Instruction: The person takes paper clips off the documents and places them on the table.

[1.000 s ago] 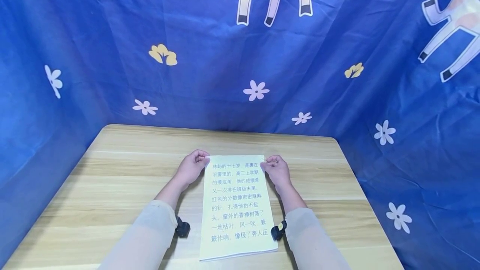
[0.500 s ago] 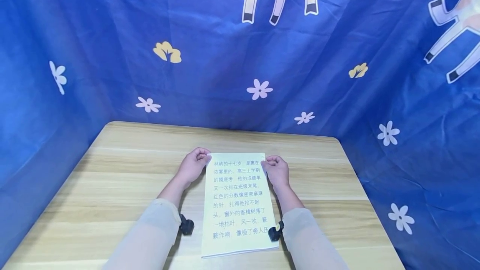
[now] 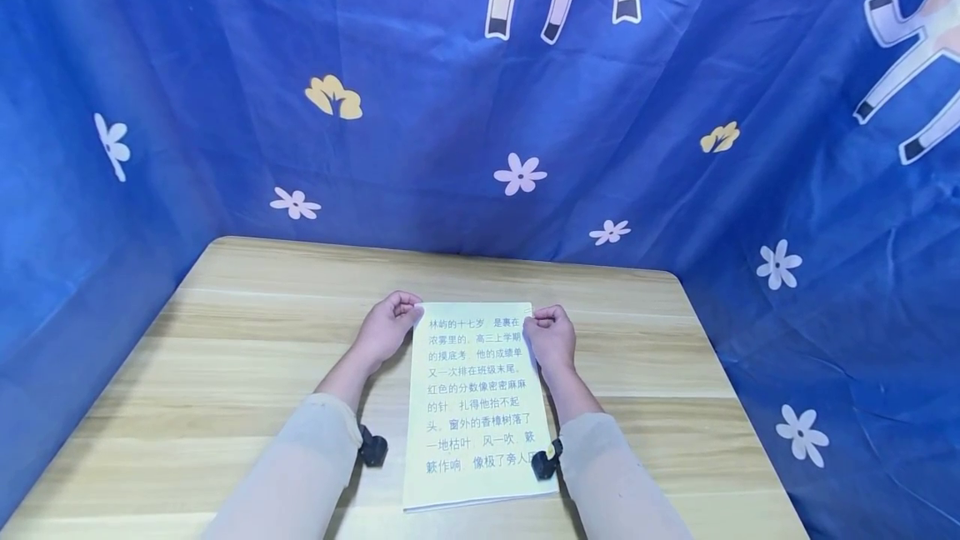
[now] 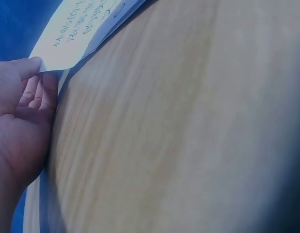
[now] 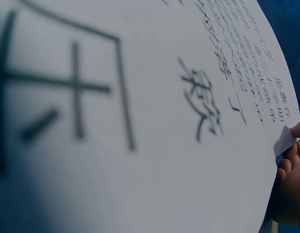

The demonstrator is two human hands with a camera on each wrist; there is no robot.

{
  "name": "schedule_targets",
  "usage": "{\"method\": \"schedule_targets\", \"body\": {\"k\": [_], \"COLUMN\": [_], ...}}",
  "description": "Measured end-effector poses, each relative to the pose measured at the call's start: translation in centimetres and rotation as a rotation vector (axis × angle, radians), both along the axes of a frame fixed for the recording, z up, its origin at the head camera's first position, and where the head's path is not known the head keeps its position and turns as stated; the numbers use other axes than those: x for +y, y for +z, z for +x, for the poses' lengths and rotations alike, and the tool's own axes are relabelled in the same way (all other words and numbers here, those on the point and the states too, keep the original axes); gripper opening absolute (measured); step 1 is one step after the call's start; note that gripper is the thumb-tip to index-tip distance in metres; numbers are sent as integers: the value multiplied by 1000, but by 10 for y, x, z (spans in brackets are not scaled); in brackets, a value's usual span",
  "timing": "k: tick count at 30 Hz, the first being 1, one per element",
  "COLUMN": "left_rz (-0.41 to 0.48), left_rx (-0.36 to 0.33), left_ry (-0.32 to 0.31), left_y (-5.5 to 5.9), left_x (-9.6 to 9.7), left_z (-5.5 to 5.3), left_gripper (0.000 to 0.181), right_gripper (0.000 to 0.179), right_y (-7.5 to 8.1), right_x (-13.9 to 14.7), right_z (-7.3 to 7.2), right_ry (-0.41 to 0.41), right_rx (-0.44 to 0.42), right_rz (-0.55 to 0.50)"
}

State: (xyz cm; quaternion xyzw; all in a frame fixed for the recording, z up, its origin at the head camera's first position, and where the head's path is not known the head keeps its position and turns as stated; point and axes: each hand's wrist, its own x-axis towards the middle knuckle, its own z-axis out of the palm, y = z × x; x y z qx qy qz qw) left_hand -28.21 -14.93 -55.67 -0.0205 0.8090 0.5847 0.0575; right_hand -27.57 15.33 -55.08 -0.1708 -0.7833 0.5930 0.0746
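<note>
A tall, pale yellow stack of paper sheets (image 3: 480,486) printed with several lines of Chinese characters lies on the wooden table, its layered edge showing at the near end. My left hand (image 3: 384,330) pinches its far left corner; in the left wrist view the thumb (image 4: 31,68) presses on top of that corner and the other fingers curl beneath. On the opposite side, my right hand (image 3: 553,340) pinches the edge just below the far right corner. A small piece of paper (image 5: 284,141) bends up at the right fingers in the right wrist view, where most of the hand is cut off.
Wooden table (image 3: 225,340) stretches out on both sides of the paper. Blue curtain (image 3: 420,132) with flowers and animal legs hangs behind and at the sides. A black wrist camera (image 3: 546,463) on the right overlaps the paper's near right edge.
The head view has shifted slightly, so the whole scene sits a little higher and to the right. Both hands keep their hold on the paper, which stays at nearly the same place on the table.
</note>
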Motion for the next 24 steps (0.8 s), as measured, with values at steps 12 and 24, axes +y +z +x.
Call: {"method": "schedule_targets", "body": {"k": [12,24], "left_rz": [-22,-13], "left_rx": [-3,-3], "left_ry": [-6,4], "left_y": [2,2], "left_x": [1,1], "left_z": [2,1], "left_gripper": [25,25], "right_gripper": [15,14], "right_y": [0,-1], "right_x": [2,11], "right_z": [0,-1], "right_ry": [-11,-28], "right_rx": [8,30], "right_rz": [-12,-181]}}
